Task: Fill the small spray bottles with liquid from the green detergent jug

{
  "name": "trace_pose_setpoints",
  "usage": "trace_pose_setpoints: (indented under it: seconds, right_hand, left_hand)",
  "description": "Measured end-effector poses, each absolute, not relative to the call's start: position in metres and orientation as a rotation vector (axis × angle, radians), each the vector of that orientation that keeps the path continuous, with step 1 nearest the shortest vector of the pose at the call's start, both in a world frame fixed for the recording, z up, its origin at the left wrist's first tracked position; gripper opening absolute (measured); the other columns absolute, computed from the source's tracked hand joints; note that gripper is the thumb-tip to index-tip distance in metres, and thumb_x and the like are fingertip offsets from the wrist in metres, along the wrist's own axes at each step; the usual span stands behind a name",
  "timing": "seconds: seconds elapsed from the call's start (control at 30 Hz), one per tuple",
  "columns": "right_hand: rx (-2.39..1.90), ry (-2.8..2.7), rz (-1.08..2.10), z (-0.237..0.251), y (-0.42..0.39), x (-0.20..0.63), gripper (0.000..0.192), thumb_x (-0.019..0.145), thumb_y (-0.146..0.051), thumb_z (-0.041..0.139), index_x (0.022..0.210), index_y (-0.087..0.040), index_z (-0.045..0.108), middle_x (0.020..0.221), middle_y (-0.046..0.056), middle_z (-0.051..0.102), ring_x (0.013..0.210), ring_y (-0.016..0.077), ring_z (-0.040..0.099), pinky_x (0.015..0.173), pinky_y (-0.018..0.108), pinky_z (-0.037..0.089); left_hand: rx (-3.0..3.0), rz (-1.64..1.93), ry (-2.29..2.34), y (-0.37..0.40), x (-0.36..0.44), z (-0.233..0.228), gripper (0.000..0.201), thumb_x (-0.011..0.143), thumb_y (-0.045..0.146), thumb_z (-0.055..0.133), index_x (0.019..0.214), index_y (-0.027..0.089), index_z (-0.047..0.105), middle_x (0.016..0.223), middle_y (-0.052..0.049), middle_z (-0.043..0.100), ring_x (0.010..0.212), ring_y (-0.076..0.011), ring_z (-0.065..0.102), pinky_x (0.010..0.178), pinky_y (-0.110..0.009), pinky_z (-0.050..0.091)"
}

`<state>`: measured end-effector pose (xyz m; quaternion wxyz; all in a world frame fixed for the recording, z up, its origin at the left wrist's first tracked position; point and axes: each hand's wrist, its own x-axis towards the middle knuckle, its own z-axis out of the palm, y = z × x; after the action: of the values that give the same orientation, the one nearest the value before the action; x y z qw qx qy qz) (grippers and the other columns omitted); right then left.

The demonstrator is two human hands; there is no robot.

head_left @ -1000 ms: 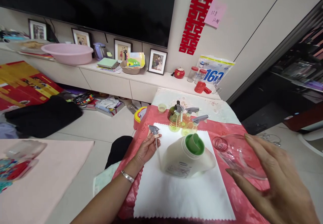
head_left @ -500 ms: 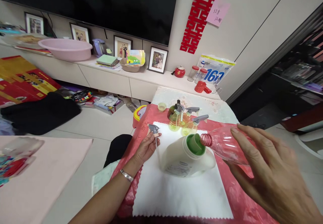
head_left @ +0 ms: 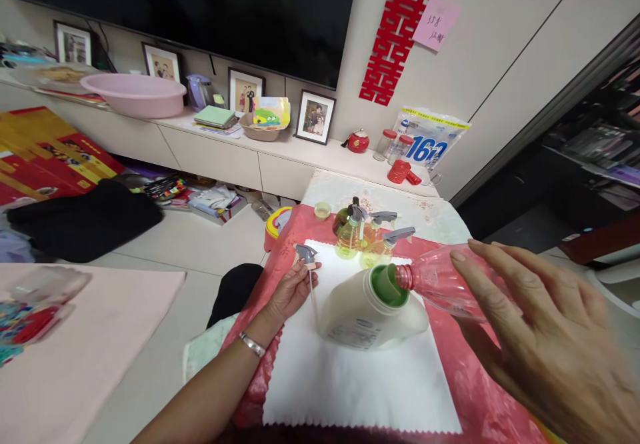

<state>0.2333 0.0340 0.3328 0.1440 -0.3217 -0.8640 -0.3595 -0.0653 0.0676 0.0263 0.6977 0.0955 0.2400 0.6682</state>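
Observation:
My left hand [head_left: 291, 294] pinches a grey trigger spray head [head_left: 306, 253], whose thin dip tube hangs down beside a big white jug [head_left: 350, 314]. The jug stands open, with a green pouring spout [head_left: 386, 285] inside its neck. My right hand [head_left: 543, 331] is wrapped around a clear plastic bottle [head_left: 443, 277], tipped on its side so that its mouth meets the spout. Whether liquid flows I cannot tell. Behind the jug stand several small spray bottles [head_left: 349, 239] with yellowish liquid and grey trigger heads.
A white scalloped mat [head_left: 360, 391] lies on a red plastic cover [head_left: 480, 377] over the table. A small round lid [head_left: 323, 211] sits near the far left corner. Beyond are a white cabinet [head_left: 210, 154], a red pot [head_left: 358, 141] and a pink basin [head_left: 133, 97].
The view has shifted very slightly. The bottle's mouth has moved a little left, closer over the green spout; my left hand keeps its hold on the spray head.

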Motion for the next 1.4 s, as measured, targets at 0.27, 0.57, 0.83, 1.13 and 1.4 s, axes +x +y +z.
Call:
trace_pose_setpoints:
  seconds: [0.27, 0.57, 0.83, 1.13, 1.4]
  right_hand:
    - [-0.931, -2.458, -1.07, 0.335, 0.035, 0.229, 0.037, 0.102, -0.017, 0.045, 0.139, -0.02, 0.05, 0.135, 0.018, 0.061, 0.116, 0.041, 0.063, 0.088, 0.051, 0.046]
    - [-0.947, -2.439, -1.078, 0.335, 0.035, 0.234, 0.053, 0.101, -0.017, 0.046, 0.153, -0.026, 0.042, 0.142, 0.014, 0.057, 0.123, 0.0376, 0.06, 0.096, 0.052, 0.044]
    - [-0.946, -2.451, -1.103, 0.34, 0.035, 0.238, 0.067, 0.105, -0.02, 0.047, 0.167, -0.033, 0.024, 0.148, 0.012, 0.053, 0.126, 0.0384, 0.059, 0.096, 0.053, 0.043]
    - [-0.949, -2.469, -1.126, 0.346, 0.034, 0.241, 0.072, 0.104, -0.019, 0.057, 0.167, -0.033, 0.024, 0.152, 0.01, 0.049, 0.131, 0.0388, 0.056, 0.1, 0.054, 0.043]
    - [-0.848, -2.478, -1.223, 0.353, 0.035, 0.239, 0.075, 0.098, -0.011, 0.068, 0.164, -0.026, 0.035, 0.15, 0.012, 0.05, 0.128, 0.0388, 0.058, 0.1, 0.052, 0.044]
  left_hand:
    - [0.226, 1.496, 0.54, 0.068, -0.065, 0.026, 0.034, 0.076, 0.021, 0.09, 0.1, 0.016, 0.066, 0.107, -0.008, 0.077, 0.077, -0.0119, 0.071, 0.078, -0.026, 0.059]
    - [0.229, 1.485, 0.539, 0.07, -0.066, 0.026, 0.035, 0.076, 0.021, 0.09, 0.098, 0.018, 0.063, 0.104, -0.007, 0.077, 0.076, -0.0121, 0.072, 0.076, -0.026, 0.059]
    - [0.24, 1.47, 0.542, 0.069, -0.066, 0.024, 0.033, 0.08, 0.019, 0.086, 0.103, 0.018, 0.063, 0.107, -0.008, 0.077, 0.079, -0.0123, 0.072, 0.079, -0.027, 0.059]
    - [0.237, 1.479, 0.534, 0.07, -0.066, 0.022, 0.034, 0.08, 0.019, 0.087, 0.104, 0.017, 0.063, 0.108, -0.008, 0.076, 0.079, -0.0123, 0.072, 0.08, -0.027, 0.058]
    - [0.224, 1.479, 0.526, 0.07, -0.065, 0.024, 0.04, 0.076, 0.018, 0.091, 0.103, 0.017, 0.062, 0.104, -0.007, 0.077, 0.078, -0.0118, 0.072, 0.078, -0.025, 0.058]
